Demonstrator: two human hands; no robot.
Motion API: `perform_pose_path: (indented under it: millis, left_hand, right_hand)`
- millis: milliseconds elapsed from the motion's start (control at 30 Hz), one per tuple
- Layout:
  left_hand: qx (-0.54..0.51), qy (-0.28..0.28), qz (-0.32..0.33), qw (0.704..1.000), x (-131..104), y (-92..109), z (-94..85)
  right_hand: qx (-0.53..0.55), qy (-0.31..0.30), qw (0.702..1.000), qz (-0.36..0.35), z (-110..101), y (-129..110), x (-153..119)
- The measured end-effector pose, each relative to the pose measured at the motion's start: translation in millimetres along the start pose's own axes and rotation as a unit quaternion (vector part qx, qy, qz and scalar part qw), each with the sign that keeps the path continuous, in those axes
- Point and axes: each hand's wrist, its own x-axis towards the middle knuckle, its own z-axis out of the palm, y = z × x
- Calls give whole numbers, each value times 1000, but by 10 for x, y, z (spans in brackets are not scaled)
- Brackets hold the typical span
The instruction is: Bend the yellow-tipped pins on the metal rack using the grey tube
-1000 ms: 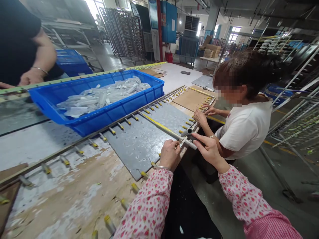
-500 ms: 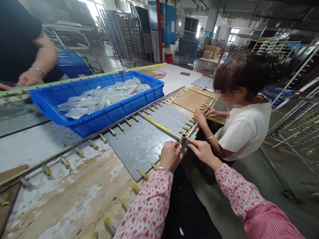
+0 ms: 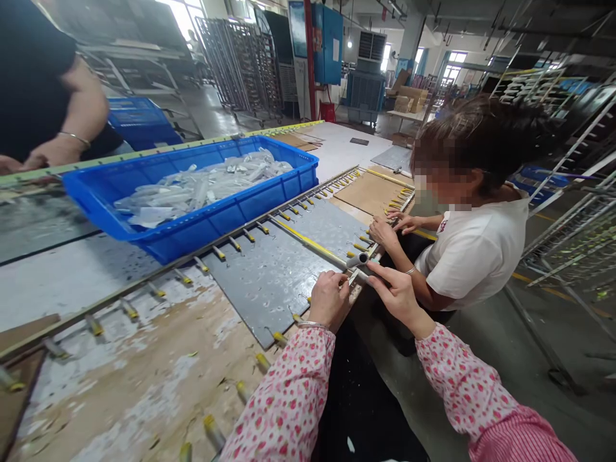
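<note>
A short grey metal tube [image 3: 356, 260] with a dark open end lies tilted at the near rail of a long rack frame, where a yellow-marked crossbar [image 3: 308, 241] meets it. My right hand [image 3: 397, 296] has its thumb and forefinger closed at the tube; a pale rod-like part [image 3: 362, 276] shows just below. My left hand [image 3: 330, 298] is pinched at the rail beside the tube, and whatever its fingertips grip is hidden. Yellow-tipped pegs [image 3: 280, 337] line both rails of the frame. A grey board [image 3: 260, 289] lies under it.
Beyond the frame stands a blue crate [image 3: 231, 208] holding many clear plastic pieces [image 3: 202, 186]. A co-worker in a white shirt [image 3: 481, 247] sits at the right, hands at the same frame. Another person's arm [image 3: 84, 106] is at far left. Metal racks [image 3: 572, 224] stand right.
The tube has tipped from upright, so its open end now points to the right. My right hand has moved slightly down and right; my left hand stays at the rail.
</note>
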Motion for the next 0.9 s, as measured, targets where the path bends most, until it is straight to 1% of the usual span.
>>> perform_pose_path:
  millis: [100,133,167,267,300,433,467,600,633,733,767,800,867,900]
  left_hand:
    - [-2,3,-9,1000,-3,2,1]
    - [-4,4,-9,1000,-4,2,1]
    - [-6,5,-6,1000,-5,2,1]
    - [-6,4,1,1000,-8,8,-8]
    - [-5,4,-1,1000,-8,12,-11]
    - [0,0,-14,1000,-2,17,-18]
    - [0,-2,-13,1000,1,14,-16]
    - [-3,-2,-3,1000,9,-6,-3]
    - [-3,-1,-4,1000,10,-10,-1]
    - [-1,-1,-11,1000,7,-12,1]
    - [-1,-1,-12,1000,4,-10,1]
    - [-2,-1,-11,1000,1,-9,1]
    - [-4,3,-8,1000,-6,-7,0]
    - [-5,4,-8,1000,-10,-6,-2]
  right_hand:
    - [-52,-57,996,44,4,1,-8]
    - [-57,-62,995,49,0,-1,-7]
    - [-51,-54,996,46,-6,-5,-6]
    - [-4,1,1000,13,-22,-15,-2]
    - [2,3,1000,10,-23,-11,-1]
    - [-42,-64,996,37,-29,20,6]
    - [-42,-65,996,37,-37,21,9]
    - [14,9,1000,15,-64,1,2]
    - [18,5,1000,16,-62,2,-5]
    - [5,-50,998,31,-51,18,-24]
    - [6,-52,998,35,-54,23,-26]
    - [13,-38,998,39,-63,27,-27]
    - [32,19,999,37,-89,33,-26]
    - [35,35,998,35,-102,39,-27]
